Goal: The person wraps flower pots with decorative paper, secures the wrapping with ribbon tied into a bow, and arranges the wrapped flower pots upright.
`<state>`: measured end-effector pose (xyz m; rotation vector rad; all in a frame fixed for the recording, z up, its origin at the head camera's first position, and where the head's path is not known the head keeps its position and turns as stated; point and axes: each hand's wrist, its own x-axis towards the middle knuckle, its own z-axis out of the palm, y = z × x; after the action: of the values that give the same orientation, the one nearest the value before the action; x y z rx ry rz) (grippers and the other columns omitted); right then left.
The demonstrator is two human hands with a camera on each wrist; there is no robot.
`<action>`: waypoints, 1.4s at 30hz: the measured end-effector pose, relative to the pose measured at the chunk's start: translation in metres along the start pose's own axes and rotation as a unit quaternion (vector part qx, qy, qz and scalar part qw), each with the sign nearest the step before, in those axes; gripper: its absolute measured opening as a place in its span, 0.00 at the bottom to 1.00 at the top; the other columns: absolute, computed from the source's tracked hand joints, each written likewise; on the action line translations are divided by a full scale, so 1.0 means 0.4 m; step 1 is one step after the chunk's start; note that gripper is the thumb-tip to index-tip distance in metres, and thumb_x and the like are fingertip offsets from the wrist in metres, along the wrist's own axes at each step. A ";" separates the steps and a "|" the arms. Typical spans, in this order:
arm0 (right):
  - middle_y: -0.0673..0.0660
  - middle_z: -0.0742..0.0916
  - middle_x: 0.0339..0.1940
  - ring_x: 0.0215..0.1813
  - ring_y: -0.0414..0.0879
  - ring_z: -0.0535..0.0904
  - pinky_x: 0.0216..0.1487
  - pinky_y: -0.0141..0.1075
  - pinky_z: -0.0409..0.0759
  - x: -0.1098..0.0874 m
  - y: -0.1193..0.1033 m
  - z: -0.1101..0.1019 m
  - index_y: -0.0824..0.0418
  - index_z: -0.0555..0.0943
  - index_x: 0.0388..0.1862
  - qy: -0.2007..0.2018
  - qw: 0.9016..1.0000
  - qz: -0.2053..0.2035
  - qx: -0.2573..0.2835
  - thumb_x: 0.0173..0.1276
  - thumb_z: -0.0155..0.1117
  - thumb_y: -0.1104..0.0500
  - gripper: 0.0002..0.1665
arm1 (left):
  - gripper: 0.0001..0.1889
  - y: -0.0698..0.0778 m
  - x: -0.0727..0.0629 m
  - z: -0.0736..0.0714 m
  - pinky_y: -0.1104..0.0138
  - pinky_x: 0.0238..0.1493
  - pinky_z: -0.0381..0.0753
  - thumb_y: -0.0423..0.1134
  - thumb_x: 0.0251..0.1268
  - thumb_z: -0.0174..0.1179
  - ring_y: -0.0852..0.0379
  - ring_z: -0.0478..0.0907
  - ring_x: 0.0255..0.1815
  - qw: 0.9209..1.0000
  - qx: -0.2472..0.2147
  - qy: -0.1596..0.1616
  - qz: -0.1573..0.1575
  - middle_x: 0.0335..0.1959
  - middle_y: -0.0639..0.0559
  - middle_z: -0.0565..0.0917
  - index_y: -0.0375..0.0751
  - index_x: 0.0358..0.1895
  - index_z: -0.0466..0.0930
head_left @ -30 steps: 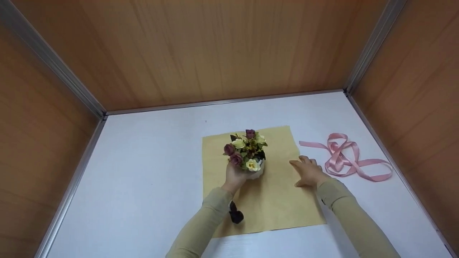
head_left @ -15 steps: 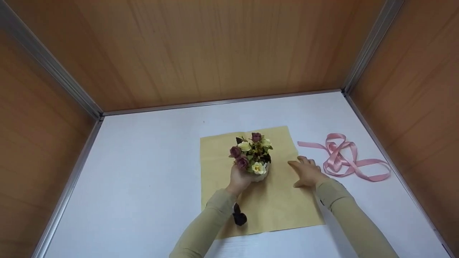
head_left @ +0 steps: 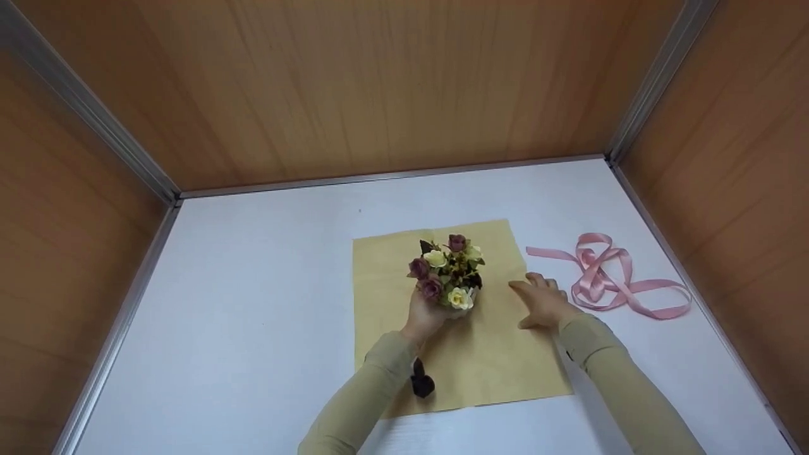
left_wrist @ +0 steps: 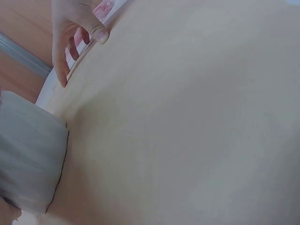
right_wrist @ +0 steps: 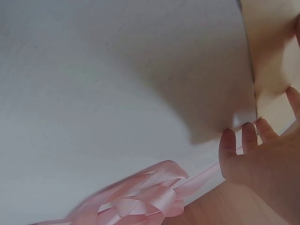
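Note:
My left hand [head_left: 423, 318] grips a small white pot [left_wrist: 33, 154] of flowers near the middle of a tan paper sheet [head_left: 499, 360]. Purple and cream roses [head_left: 445, 268] with green leaves fill the pot and hide most of it in the head view. In the left wrist view the pot's base edge is close over the paper. My right hand [head_left: 542, 300] is spread at the sheet's right edge, its fingertips [right_wrist: 228, 136] down at the paper's border and the white table beside it. It holds nothing.
A loosely looped pink ribbon [head_left: 593, 284] lies on the white table [head_left: 265, 303] right of the sheet. Wood-patterned panels [head_left: 392, 88] with metal edging stand at the back and both sides. A dark rounded thing [head_left: 422, 384] is at my left sleeve.
My left hand has moved the flower pot slightly to the right and toward me over the paper. The right hand has stayed at the sheet's right edge.

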<state>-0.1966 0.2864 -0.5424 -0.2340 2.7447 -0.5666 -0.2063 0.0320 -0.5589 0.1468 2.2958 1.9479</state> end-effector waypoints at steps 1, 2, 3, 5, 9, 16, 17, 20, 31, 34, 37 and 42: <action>0.73 0.59 0.71 0.67 0.75 0.54 0.58 0.69 0.59 0.000 -0.001 -0.002 0.61 0.64 0.70 -0.001 1.000 0.001 0.002 0.46 0.78 0.58 0.52 | 0.47 0.001 0.000 -0.002 0.55 0.70 0.60 0.30 0.37 0.75 0.46 0.66 0.66 1.000 -0.001 -0.003 0.007 0.62 0.40 0.71 0.33 0.66 0.60; 0.73 0.59 0.71 0.67 0.75 0.53 0.58 0.69 0.59 -0.001 -0.002 -0.003 0.61 0.64 0.70 -0.002 1.000 0.002 0.004 0.46 0.78 0.59 0.52 | 0.47 0.002 -0.001 -0.003 0.55 0.70 0.60 0.30 0.38 0.75 0.46 0.66 0.66 1.000 0.000 -0.008 0.012 0.62 0.40 0.71 0.32 0.66 0.60; 0.74 0.58 0.71 0.67 0.75 0.53 0.58 0.69 0.58 -0.001 -0.002 -0.005 0.61 0.64 0.70 -0.003 1.000 0.002 0.006 0.46 0.78 0.59 0.52 | 0.46 0.002 -0.001 -0.005 0.55 0.70 0.61 0.30 0.38 0.75 0.46 0.66 0.66 1.000 0.003 -0.011 0.015 0.62 0.40 0.71 0.32 0.66 0.60; 0.73 0.57 0.71 0.67 0.75 0.52 0.58 0.69 0.58 -0.001 -0.003 -0.006 0.61 0.63 0.70 -0.007 1.000 0.004 0.011 0.47 0.77 0.59 0.51 | 0.45 0.001 -0.002 -0.008 0.55 0.69 0.61 0.31 0.39 0.75 0.46 0.67 0.65 1.000 0.003 -0.019 0.018 0.61 0.41 0.72 0.32 0.65 0.61; 0.73 0.58 0.71 0.67 0.75 0.52 0.58 0.69 0.59 0.000 -0.005 -0.004 0.61 0.63 0.70 -0.008 1.000 0.003 0.006 0.47 0.77 0.59 0.51 | 0.47 0.002 0.001 -0.015 0.58 0.70 0.59 0.31 0.39 0.76 0.50 0.66 0.67 0.999 -0.015 -0.038 -0.003 0.64 0.45 0.71 0.38 0.67 0.60; 0.73 0.59 0.71 0.67 0.75 0.53 0.58 0.69 0.60 0.001 -0.007 0.001 0.61 0.63 0.70 -0.006 1.000 0.004 -0.001 0.46 0.77 0.59 0.52 | 0.53 0.003 0.002 -0.031 0.60 0.72 0.56 0.37 0.37 0.78 0.54 0.63 0.69 0.998 0.003 -0.050 0.033 0.67 0.51 0.68 0.45 0.70 0.55; 0.73 0.58 0.71 0.67 0.75 0.53 0.58 0.69 0.59 0.002 -0.009 0.001 0.61 0.63 0.70 -0.006 1.000 0.004 0.002 0.46 0.77 0.59 0.52 | 0.53 0.003 0.003 -0.034 0.60 0.72 0.56 0.38 0.37 0.78 0.55 0.63 0.69 0.998 0.008 -0.049 0.038 0.67 0.52 0.68 0.46 0.70 0.54; 0.73 0.58 0.72 0.68 0.75 0.52 0.59 0.68 0.58 0.003 -0.011 0.001 0.61 0.63 0.70 -0.008 1.000 0.006 0.007 0.47 0.77 0.59 0.52 | 0.55 0.000 0.005 -0.042 0.62 0.72 0.56 0.37 0.34 0.80 0.57 0.63 0.68 0.997 0.011 -0.044 0.066 0.66 0.53 0.67 0.47 0.69 0.53; 0.73 0.57 0.71 0.67 0.76 0.52 0.58 0.69 0.58 -0.002 -0.009 -0.001 0.61 0.62 0.71 -0.016 1.000 0.003 0.012 0.48 0.77 0.58 0.51 | 0.37 -0.020 -0.006 -0.084 0.55 0.63 0.69 0.31 0.52 0.67 0.46 0.71 0.60 0.995 0.039 -0.037 0.087 0.58 0.38 0.70 0.34 0.66 0.59; 0.74 0.57 0.71 0.66 0.76 0.52 0.56 0.70 0.59 -0.002 -0.007 -0.003 0.62 0.62 0.70 -0.015 1.000 -0.004 0.008 0.48 0.77 0.58 0.51 | 0.37 -0.021 -0.018 -0.099 0.54 0.58 0.74 0.36 0.60 0.62 0.42 0.72 0.59 0.996 0.053 -0.045 0.048 0.58 0.35 0.70 0.33 0.69 0.53; 0.74 0.58 0.70 0.66 0.76 0.53 0.56 0.70 0.60 -0.002 -0.001 -0.003 0.62 0.63 0.70 -0.007 1.000 -0.009 0.006 0.47 0.76 0.58 0.51 | 0.29 -0.024 -0.025 -0.110 0.54 0.57 0.75 0.38 0.64 0.60 0.41 0.75 0.56 0.996 0.059 -0.053 0.034 0.55 0.36 0.74 0.32 0.65 0.60; 0.75 0.60 0.69 0.65 0.76 0.55 0.55 0.69 0.62 -0.006 0.011 0.001 0.64 0.66 0.68 0.008 1.000 -0.028 0.004 0.46 0.77 0.56 0.50 | 0.17 -0.042 -0.033 -0.128 0.55 0.56 0.74 0.39 0.64 0.59 0.44 0.76 0.51 0.982 0.173 -0.056 0.052 0.47 0.38 0.80 0.31 0.51 0.75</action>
<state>-0.1947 0.2908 -0.5441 -0.3074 2.7577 -0.5966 -0.2014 -0.0226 -0.5667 0.4067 2.5731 1.5183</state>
